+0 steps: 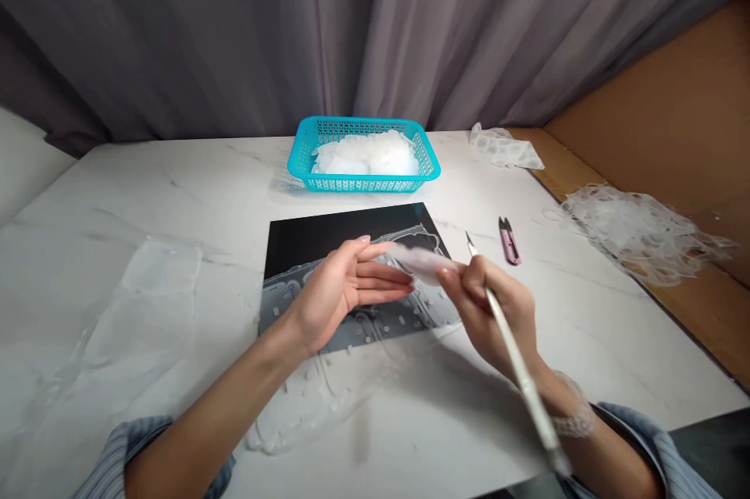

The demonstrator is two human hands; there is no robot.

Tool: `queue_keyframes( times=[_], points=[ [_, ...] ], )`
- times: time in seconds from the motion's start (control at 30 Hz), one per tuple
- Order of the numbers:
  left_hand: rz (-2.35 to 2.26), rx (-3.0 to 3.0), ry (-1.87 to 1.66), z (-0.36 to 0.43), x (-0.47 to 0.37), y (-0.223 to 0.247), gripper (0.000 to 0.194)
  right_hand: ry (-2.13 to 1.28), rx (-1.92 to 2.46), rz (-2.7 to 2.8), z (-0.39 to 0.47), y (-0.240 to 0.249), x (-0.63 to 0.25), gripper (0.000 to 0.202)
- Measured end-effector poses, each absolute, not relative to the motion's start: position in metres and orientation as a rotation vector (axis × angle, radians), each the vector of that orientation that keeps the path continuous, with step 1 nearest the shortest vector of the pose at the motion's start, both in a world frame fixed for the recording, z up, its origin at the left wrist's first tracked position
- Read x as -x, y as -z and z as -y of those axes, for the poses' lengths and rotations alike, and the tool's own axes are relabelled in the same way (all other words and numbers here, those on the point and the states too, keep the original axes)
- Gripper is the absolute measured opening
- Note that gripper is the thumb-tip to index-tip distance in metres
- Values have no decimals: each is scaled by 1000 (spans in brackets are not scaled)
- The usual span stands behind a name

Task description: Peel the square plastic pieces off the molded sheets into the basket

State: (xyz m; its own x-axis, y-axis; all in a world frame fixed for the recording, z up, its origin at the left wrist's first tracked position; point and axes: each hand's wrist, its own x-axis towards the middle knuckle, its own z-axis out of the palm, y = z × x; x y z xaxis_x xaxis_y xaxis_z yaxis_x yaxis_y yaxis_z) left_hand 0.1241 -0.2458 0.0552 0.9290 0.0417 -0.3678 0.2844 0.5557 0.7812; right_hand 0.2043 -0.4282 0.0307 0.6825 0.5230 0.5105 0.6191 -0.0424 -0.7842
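Note:
My left hand [345, 284] hovers over a black cutting mat [328, 237], fingers straight and apart, its fingertips touching a small translucent film piece [419, 261]. My right hand [492, 308] pinches the other end of that piece with thumb and forefinger while also gripping a white craft knife [519, 362], blade tip pointing up and away. A clear film sheet with cut outlines [375, 319] lies across the mat and hangs toward me.
A turquoise basket [363, 183] holding several white film pieces stands behind the mat. Pink thread snips [508, 240] lie right of the mat. Film scrap heaps [636, 233] rest on the wooden ledge; another clear sheet [141, 311] lies left.

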Motion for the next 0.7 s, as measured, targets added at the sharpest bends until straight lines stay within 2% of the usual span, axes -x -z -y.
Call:
queue_keyframes(
  times=[0.1, 0.2, 0.43, 0.7],
  points=[
    [-383, -1216, 157, 244, -122, -53, 47, -196, 1518, 509, 428, -36, -206, 46],
    [-335, -1334, 194, 243, -121, -54, 30, -374, 1276, 362, 427, -41, -211, 48],
    [-323, -1292, 172, 244, -122, -57, 18, -477, 1146, 280, 427, -43, -215, 48],
    [-380, -1321, 121, 244, -124, -54, 19, -540, 1148, 234, 426, -42, -220, 49]
  ],
)
